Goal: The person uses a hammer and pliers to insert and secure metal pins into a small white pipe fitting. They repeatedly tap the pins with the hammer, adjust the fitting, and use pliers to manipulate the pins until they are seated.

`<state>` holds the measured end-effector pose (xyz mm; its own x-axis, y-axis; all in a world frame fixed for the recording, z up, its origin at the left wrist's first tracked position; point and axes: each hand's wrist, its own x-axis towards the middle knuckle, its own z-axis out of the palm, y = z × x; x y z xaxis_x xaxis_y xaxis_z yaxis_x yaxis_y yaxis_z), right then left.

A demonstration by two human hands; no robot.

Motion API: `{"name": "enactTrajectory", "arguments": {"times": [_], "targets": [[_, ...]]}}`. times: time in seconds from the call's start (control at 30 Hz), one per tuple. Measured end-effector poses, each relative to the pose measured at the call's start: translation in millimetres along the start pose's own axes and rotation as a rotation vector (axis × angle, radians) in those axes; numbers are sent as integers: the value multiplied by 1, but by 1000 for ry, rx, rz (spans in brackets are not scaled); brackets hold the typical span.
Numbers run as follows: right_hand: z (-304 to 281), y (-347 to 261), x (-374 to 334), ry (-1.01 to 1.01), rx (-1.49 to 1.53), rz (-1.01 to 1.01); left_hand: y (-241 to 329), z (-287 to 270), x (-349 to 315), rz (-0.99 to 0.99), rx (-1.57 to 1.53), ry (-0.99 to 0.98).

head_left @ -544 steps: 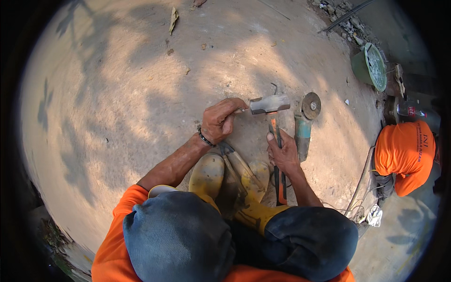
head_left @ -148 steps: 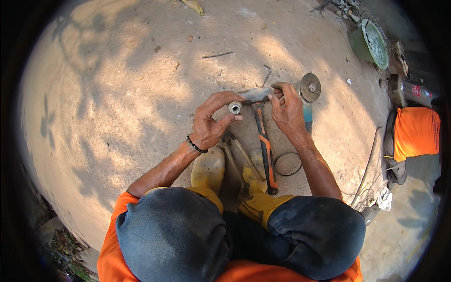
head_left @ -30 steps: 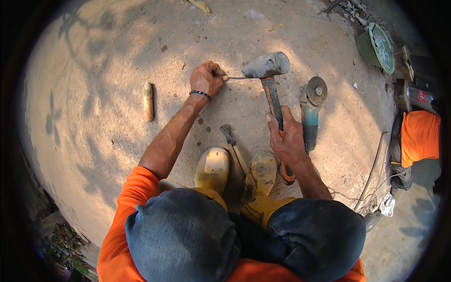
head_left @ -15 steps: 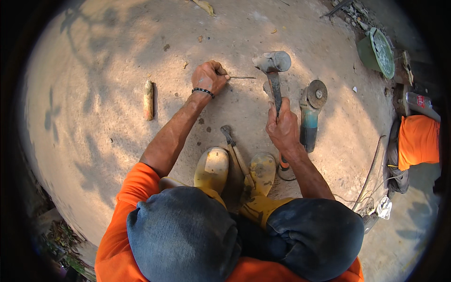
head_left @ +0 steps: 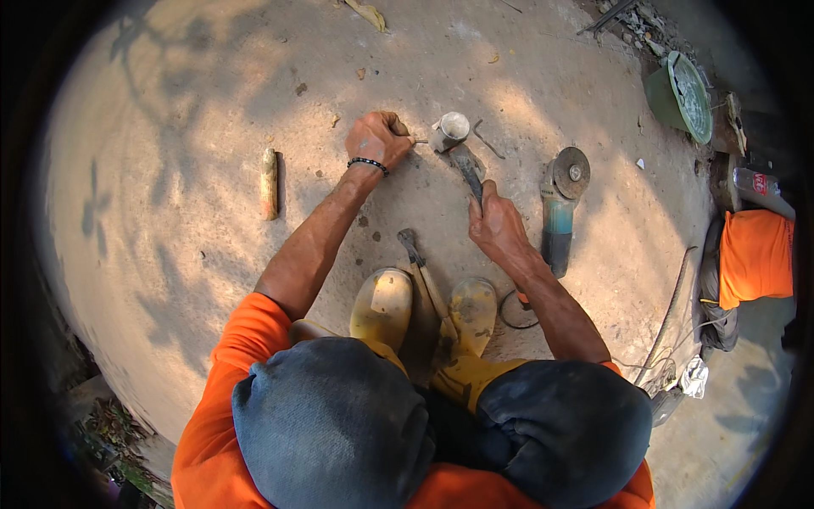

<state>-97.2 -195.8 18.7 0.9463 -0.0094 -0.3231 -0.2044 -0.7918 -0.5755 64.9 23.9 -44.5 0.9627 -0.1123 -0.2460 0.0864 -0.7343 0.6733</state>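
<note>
On the ground ahead, my left hand (head_left: pixel 379 139) pinches the end of a thin metal rod (head_left: pixel 420 141). The head of a club hammer (head_left: pixel 450 132) covers the rod's far part; whether it touches the rod I cannot tell. Wrapped round the hammer's dark handle is my right hand (head_left: pixel 500 222). Just right of the hammer head lies a bent thin rod (head_left: pixel 488 140). An angle grinder (head_left: pixel 560 208) rests to the right of my right hand. Between my yellow boots (head_left: pixel 383 307) lies a smaller hammer-like tool (head_left: pixel 424 271) with a light handle.
A short wooden stick (head_left: pixel 269 184) lies left of my left forearm. Beside my right forearm is a dark ring-shaped thing (head_left: pixel 517 310). Farther right are a green bucket (head_left: pixel 657 95), a plastic bottle (head_left: pixel 759 185), an orange cloth bundle (head_left: pixel 755 257) and a long dark strip (head_left: pixel 670 310).
My right hand has brought the hammer down and leftward, its head now over the rod. The bent rod on the right has come into sight. My left hand has barely moved.
</note>
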Motion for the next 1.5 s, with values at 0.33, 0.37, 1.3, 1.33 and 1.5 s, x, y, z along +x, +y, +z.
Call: {"name": "enactTrajectory", "arguments": {"times": [0.33, 0.37, 1.3, 1.33, 1.5], "targets": [[12, 38, -59, -96, 222, 235, -19, 1, -17, 344, -25, 63], [9, 41, -57, -126, 147, 213, -20, 1, -19, 386, -1, 80], [-26, -16, -16, 155, 1415, 300, -158, -119, -79, -297, 360, 336], [-27, -18, -15, 173, 1411, 279, -149, -116, -81, -138, 223, 358], [-38, -31, -11, 235, 1334, 156, -59, -66, -108, 197, -441, 106]]}}
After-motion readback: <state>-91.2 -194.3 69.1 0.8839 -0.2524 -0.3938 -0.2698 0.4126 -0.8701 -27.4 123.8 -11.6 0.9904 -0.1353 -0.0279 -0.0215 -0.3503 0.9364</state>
